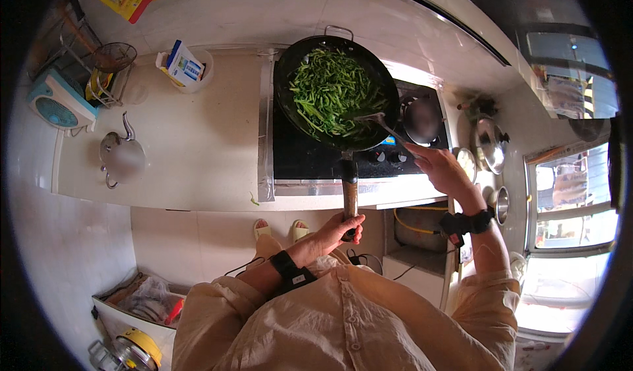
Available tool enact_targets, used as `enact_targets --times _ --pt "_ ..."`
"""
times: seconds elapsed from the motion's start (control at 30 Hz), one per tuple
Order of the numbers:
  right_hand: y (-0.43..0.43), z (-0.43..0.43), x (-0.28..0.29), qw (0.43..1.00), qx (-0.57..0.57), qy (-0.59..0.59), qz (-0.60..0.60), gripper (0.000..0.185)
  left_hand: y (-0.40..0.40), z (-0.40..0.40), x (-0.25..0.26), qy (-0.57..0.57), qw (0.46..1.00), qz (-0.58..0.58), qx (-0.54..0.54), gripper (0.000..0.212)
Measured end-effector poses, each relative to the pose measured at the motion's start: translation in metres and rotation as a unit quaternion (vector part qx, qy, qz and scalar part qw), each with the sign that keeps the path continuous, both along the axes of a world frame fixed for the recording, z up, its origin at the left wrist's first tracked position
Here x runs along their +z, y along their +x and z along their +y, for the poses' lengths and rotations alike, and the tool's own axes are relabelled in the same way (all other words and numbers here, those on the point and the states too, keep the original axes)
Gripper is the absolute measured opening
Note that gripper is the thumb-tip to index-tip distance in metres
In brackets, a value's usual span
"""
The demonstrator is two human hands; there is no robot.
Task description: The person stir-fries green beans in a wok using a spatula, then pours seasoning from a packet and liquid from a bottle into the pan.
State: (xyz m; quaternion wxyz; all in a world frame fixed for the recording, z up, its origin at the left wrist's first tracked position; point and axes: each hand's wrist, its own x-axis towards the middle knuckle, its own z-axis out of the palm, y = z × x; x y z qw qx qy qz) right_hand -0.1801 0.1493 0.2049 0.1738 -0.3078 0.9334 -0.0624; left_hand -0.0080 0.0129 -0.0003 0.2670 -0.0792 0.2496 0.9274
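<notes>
A large dark wok (383, 92) rests over the left side of a black gas cooktop (311, 166), with chopped green vegetables (331, 87) heaped inside. My left hand (341, 232) is closed around the end of the wok's wooden handle (350, 198). In my right hand (440, 168), at the wok's lower right, is the handle of a metal spatula (377, 118), whose blade lies among the greens. The spatula's blade is partly hidden by the greens.
A metal kettle (116, 156) and a white tub (203, 77) holding boxes stand on the left counter (217, 138). A blue and white fan (62, 104) is farther left. Right of the cooktop are a metal lid (489, 146), a plate (466, 161) and a metal bowl (501, 205).
</notes>
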Motion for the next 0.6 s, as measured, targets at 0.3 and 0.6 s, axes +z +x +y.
enact_targets --times 0.3,0.6 --pt "-0.033 0.003 -0.059 0.997 -0.028 0.036 0.062 0.046 0.000 0.003 -0.003 0.005 1.000 0.010 -0.005 0.027" --pt "-0.040 0.023 -0.006 0.999 0.029 -0.040 0.019 0.027 0.001 0.001 0.003 -0.011 1.000 -0.002 -0.002 0.029"
